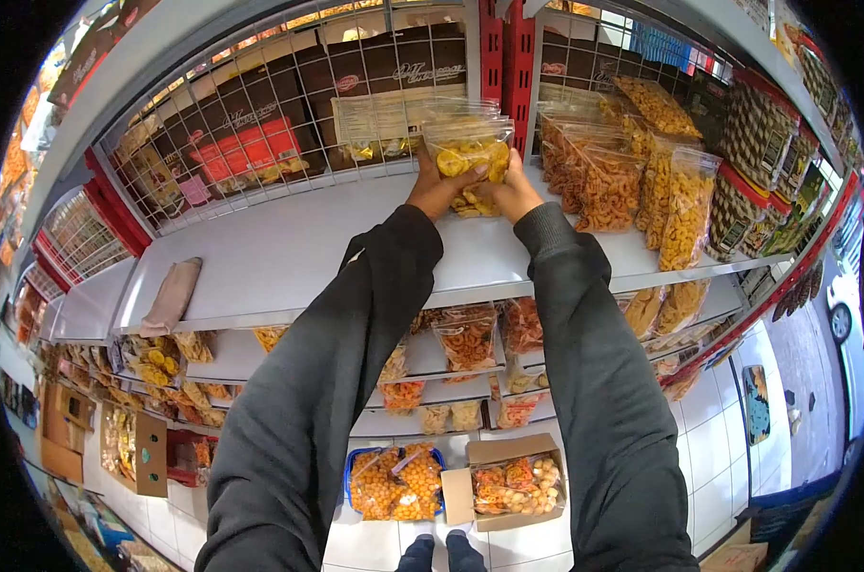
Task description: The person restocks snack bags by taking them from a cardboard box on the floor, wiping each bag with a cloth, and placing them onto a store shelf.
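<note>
From my remote seat, head view: left hand [435,189] and right hand [510,194] are clamped on a zip bag of yellow chips [473,155], one at each side, thumbs over its front face; the fingers behind it are hidden. I cannot tell whether its base touches the white shelf [289,248], as thumbs and palms cover the lower part. More clear bag tops [462,107] show just beyond the fingers; their contents and number are hard to make out. Farther past the fingertips, a wire grid [251,95] crosses brown boxes [394,71], breaking up their lettering; a red upright [519,57] hides part of that row. Right of the fingers, near, bags of orange-brown snacks [611,191] crowd the shelf and overlap, with a tall bag of yellow curled snacks [689,210] farther right. Well left of the fingers, a crumpled cloth [172,294] hangs over the shelf's front edge. Nearer me than the fingers, dark sleeves [289,410] block much of the lower racks. Far below the fingers, between the sleeves: a blue crate [352,500] of bagged orange balls and a cardboard box [522,522] of bagged snacks. Dark lens rim cuts off the outer racks.
</note>
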Available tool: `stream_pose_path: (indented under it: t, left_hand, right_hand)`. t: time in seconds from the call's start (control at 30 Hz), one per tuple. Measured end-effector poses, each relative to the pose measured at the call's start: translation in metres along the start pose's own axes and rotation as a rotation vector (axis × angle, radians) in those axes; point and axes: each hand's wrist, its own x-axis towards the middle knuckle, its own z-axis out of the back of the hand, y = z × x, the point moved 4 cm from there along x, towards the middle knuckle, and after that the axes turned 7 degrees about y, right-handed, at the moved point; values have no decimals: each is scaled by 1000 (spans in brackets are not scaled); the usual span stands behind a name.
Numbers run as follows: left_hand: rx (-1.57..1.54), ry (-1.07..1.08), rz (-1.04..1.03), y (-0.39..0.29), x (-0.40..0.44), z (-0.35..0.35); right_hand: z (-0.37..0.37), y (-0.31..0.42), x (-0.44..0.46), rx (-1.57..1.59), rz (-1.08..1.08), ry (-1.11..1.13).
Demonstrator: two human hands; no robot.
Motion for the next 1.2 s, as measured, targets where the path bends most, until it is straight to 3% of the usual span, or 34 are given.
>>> stream_pose_path:
  t: [0.23,0.33,0.47,0.63,0.7,0.8,0.97,1.0,1.03,1.13,1.2]
  left_hand:
    - [-31,-61,-4,-8,-2,-3]
    - [2,-141,75,-13,-11,-4]
    - [330,-229,68,7,-1,20]
    - [608,-346,7,-35,-18,23]
    - [503,-277,36,-63,-41,18]
    - [435,-136,-26,-113,-104,12]
    - [394,-101,109,-153,-277,-2]
    - [332,-72,222,-162,-313,-8]
    - [369,-74,229,-135,-360,1]
    - [243,-71,514,-70,-516,14]
    - [8,-236,699,-36,-635,17]
  right_hand:
    - [8,-3,-3,-17,-145,-50]
    - [12,4,-8,66,-107,53]
    - [17,-10,-9,-49,-138,-21]
    - [24,31,-41,-108,-104,-160]
    - [28,54,-62,-92,-45,-138]
    - [26,88,-105,-35,111,-97]
    - [-41,120,-211,227,-96,102]
    - [-62,120,-232,257,-130,161]
    - [-88,113,-256,310,-221,199]
    - [-180,71,-329,420,-432,383]
    - [-248,27,-389,466,-551,508]
